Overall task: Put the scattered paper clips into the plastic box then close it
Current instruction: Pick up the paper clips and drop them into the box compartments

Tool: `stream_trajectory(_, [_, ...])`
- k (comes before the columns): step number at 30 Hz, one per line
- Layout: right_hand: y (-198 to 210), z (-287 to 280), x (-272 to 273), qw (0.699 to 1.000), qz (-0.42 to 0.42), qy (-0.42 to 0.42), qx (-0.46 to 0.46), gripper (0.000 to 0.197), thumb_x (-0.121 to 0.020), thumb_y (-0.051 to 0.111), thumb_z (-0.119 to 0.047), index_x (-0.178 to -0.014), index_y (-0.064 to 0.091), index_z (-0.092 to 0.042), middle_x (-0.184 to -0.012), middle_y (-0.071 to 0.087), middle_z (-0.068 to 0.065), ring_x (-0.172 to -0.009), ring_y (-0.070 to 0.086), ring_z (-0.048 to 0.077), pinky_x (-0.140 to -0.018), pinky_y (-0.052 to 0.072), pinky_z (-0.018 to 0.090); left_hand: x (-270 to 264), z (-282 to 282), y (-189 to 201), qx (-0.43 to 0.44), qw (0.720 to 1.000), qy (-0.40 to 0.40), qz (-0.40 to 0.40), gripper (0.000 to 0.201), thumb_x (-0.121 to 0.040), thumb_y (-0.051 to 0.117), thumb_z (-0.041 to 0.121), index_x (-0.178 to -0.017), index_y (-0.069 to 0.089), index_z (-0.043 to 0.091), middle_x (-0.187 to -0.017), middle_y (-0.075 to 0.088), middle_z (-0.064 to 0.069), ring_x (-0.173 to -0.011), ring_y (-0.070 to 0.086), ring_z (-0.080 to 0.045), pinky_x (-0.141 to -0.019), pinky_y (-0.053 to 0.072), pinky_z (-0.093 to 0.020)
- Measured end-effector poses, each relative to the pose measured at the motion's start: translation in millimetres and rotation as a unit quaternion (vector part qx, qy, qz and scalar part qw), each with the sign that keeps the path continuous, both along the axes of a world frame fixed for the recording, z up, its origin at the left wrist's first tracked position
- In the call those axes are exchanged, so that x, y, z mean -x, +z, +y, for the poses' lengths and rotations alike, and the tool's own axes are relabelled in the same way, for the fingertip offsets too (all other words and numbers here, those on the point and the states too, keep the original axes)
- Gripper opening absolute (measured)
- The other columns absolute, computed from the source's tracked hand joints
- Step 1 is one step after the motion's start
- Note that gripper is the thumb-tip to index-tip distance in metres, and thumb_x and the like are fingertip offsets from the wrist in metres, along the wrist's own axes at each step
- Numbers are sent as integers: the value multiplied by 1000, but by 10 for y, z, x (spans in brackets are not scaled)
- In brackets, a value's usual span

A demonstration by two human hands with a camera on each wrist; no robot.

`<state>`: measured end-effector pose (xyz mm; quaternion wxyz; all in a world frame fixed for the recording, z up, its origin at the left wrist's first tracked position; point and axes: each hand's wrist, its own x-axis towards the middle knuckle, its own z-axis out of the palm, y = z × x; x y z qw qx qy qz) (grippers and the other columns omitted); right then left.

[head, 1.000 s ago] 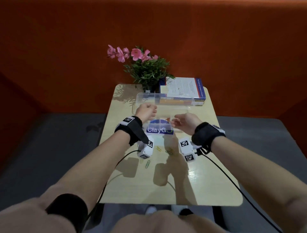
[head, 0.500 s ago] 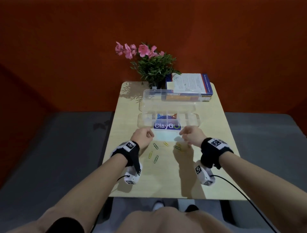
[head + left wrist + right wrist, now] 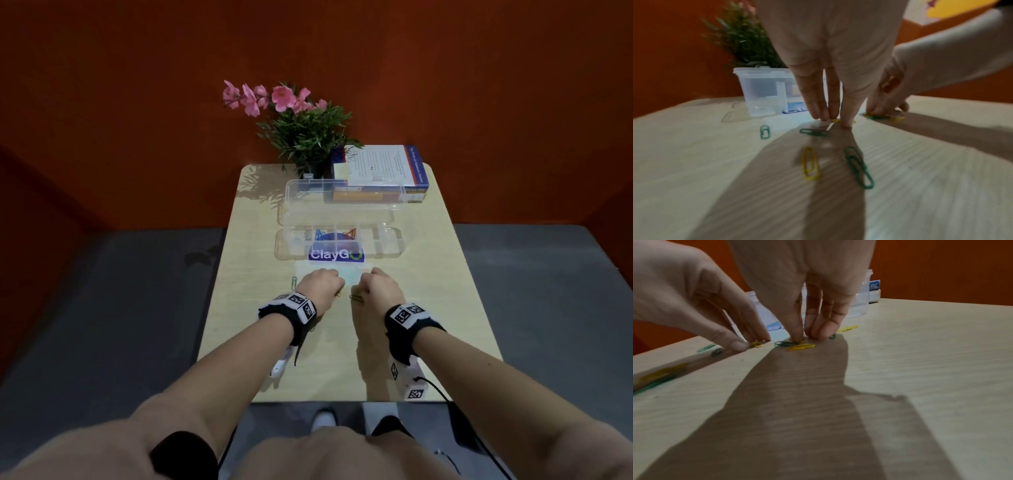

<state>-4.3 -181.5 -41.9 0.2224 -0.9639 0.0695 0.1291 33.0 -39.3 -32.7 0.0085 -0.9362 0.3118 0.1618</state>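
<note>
The clear plastic box [image 3: 390,240] stands open mid-table, its lid [image 3: 342,195] raised behind it, with several clips inside. Loose green and yellow paper clips lie on the table in front of it. My left hand [image 3: 835,120] has its fingertips down on the table, thumb and fingers pinching a yellow paper clip [image 3: 756,344]. A green clip [image 3: 813,132], a yellow clip [image 3: 810,164] and another green clip [image 3: 859,167] lie nearer my wrist. My right hand [image 3: 804,337] pinches at a small cluster of clips, with a yellow clip [image 3: 800,347] and a green clip [image 3: 783,343] just beside its thumb.
A potted plant with pink flowers [image 3: 305,133] and a stack of books [image 3: 380,174] stand at the table's far edge, behind the box. A blue "ClayGo" label [image 3: 337,255] lies under the box front. One green clip [image 3: 294,283] lies left of my left hand.
Both hands have pulled back from above the box to the table in front of it and lowered their fingertips onto the loose clips.
</note>
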Motion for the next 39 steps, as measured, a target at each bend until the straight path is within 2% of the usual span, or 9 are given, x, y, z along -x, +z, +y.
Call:
stream_trajectory(3, [27,52,-25,999,21,22,26,21,-92,45,-10,-106,55,1,-109,49,16,-105,53,33,-87,46,38,-3,-35,18,-44,999,-28,-9,20,-92,50,1,-107,62,6,-110,61,-12,-103,59,-31,-75,44,-35])
stream_trajectory(5, [46,12,-31,1000,22,7,0,20,-91,46,-12,-103,56,0,-99,48,14,-102,56,34,-85,46,38,-4,-57,22,-54,998,-35,-13,20,-91,50,-1,-107,62,5,-110,62,-13,-104,59,-32,-79,47,-36])
stream_trajectory(9, [114,-205,62,991,5,-80,-103,7,-81,61,-19,-83,59,-12,-82,61,7,-79,55,24,-68,39,26,-34,-73,6,-58,997,-42,-13,22,-90,49,-3,-106,63,3,-111,63,-14,-104,60,-33,-80,48,-37])
stream_trajectory(11, [96,-266,179,990,13,-79,-113,11,-82,60,-22,-89,63,-13,-79,62,5,-78,55,22,-68,37,24,-52,-82,-4,-53,997,-44,-15,21,-90,49,-2,-105,63,4,-109,64,-15,-102,60,-33,-80,48,-37])
stream_trajectory(15, [-8,-224,362,993,13,-62,-94,22,-84,52,-18,-100,65,-14,-96,69,12,-83,60,25,-72,41,24,-59,-107,-28,-40,998,-48,-19,19,-91,50,-1,-105,61,6,-108,64,-14,-100,60,-32,-81,49,-38])
stream_trajectory(23, [-17,-18,329,996,4,48,72,29,-96,41,-23,-110,55,-3,-116,55,14,-117,46,29,-89,43,39,24,-141,-61,-48,996,-55,-43,29,-91,47,-7,-118,53,3,-117,59,-16,-108,59,-34,-86,49,-39])
stream_trajectory(30, [20,3,267,999,12,-13,34,29,-91,46,-21,-107,61,-2,-109,62,16,-102,58,35,-86,46,37,-17,-148,-71,-39,998,-47,-35,29,-90,49,-5,-118,53,3,-117,58,-16,-106,60,-33,-86,50,-39])
stream_trajectory(34, [16,74,251,999,-2,8,37,28,-91,46,-22,-106,61,-3,-110,58,15,-104,55,33,-84,46,37,-48,-144,-58,-20,1000,-17,-11,26,-91,49,0,-117,53,4,-118,57,-16,-107,58,-33,-87,48,-39])
stream_trajectory(39, [-23,102,201,999,15,14,28,27,-92,46,-19,-109,56,0,-115,52,17,-110,50,32,-88,46,40,-170,-58,-39,27,995,50,82,23,-87,52,4,-109,54,10,-116,58,-13,-104,58,-32,-84,48,-40])
